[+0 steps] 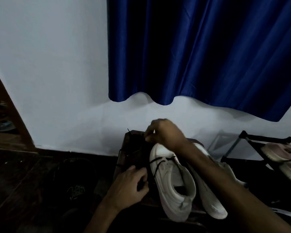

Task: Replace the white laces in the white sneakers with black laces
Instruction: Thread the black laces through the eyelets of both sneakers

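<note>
A pale wall (49, 73) fills the background, with a deep blue curtain (200, 47) hanging over its upper right and ending in a wavy hem above the work; a brown door frame (12, 111) slants along the left edge; below lies a dark floor (23, 182), dim and hard to read. A small dark wooden stool (131, 148) stands against the wall at centre; to its right is a black shoe rack (252, 138) bearing pinkish shoes (284, 148). Two white sneakers rest on the stool with toes towards the wall; the left sneaker (171, 179) lies just beside the right sneaker (212, 207), which the right forearm partly covers. The right hand (165, 132) reaches past the left sneaker's toe, its fingers bunched close about a thin dark strand, though blur softens them; the left hand (131, 184) sits at the left sneaker's side, fingers curled in and pinching a dark strand. The black lace (158, 161) crosses the lowest eyelets of the left sneaker, near the toe, and runs off leftwards towards both hands; loose lace lies dark on the stool top, hard to tell from the wood.
</note>
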Demonstrator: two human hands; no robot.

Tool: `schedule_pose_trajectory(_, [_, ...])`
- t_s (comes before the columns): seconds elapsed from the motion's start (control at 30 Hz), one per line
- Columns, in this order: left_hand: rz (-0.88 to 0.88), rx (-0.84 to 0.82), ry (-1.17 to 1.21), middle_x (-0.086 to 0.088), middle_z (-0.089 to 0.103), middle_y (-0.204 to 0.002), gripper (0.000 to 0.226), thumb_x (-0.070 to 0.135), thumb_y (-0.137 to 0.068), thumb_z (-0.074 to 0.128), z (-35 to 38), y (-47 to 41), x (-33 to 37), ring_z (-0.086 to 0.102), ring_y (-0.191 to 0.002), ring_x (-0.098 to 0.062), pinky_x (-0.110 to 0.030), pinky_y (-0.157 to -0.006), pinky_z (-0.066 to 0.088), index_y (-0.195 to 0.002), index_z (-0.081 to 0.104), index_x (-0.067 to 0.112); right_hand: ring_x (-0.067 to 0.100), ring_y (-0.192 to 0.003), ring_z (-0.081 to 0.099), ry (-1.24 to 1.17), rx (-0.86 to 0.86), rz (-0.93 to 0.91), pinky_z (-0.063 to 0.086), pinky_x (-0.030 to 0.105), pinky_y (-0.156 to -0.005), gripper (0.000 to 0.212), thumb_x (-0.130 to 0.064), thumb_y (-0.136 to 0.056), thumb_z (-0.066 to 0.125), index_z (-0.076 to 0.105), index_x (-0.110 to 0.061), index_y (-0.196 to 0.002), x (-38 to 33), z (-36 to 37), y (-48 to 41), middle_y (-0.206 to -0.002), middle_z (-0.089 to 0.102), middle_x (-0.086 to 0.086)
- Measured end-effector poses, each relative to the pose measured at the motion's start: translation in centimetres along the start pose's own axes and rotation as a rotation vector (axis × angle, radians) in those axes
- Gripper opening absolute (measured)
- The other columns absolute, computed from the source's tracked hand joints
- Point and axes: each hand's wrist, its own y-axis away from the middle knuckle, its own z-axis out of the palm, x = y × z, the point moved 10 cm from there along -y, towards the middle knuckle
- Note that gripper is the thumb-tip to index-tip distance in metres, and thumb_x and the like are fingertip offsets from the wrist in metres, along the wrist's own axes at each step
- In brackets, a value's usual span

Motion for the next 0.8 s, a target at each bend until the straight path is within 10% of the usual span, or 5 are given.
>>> schedule_pose_trajectory(0.33, [0.109,0.191,-0.256,0.003,0.059,-0.097,0.025,0.029,-0.090,0.050,-2.1,0.2,1.1,0.059,-0.084,-0.020,-0.035,-0.071,0.052,-0.114,0.059,0.026,0.002,-0.066,0.062,-0.295,0.223,0.255,0.044,0.014,-0.066,0.017,-0.013,-0.072,0.083,0.070,-0.016,-0.082,5.0,-3.5,2.6,-0.070,0.071,-0.006])
schedule_pose_trajectory(0.6, [-0.054,0.459,0.369,0.009,0.059,-0.124,0.031,0.020,-0.100,0.045,-7.7,-5.1,2.2,0.052,-0.120,-0.003,-0.014,-0.099,0.038,-0.126,0.061,0.017,0.005,-0.063,0.062,-0.471,0.251,0.301,0.047,0.020,-0.064,0.012,-0.021,-0.071,0.085,0.073,-0.019,-0.070,3.9,-4.1,5.2,-0.066,0.069,-0.009])
schedule_pose_trajectory(0.8, [-0.200,0.246,0.870,0.002,0.065,-0.064,0.022,0.012,-0.098,0.054,-4.0,-8.8,2.7,0.054,-0.051,-0.012,-0.023,-0.054,0.046,-0.085,0.073,0.016,0.006,-0.060,0.059,-0.435,0.335,0.352,0.047,0.023,-0.062,0.014,-0.023,-0.069,0.086,0.073,-0.017,-0.070,5.3,-3.8,7.3,-0.062,0.067,-0.012])
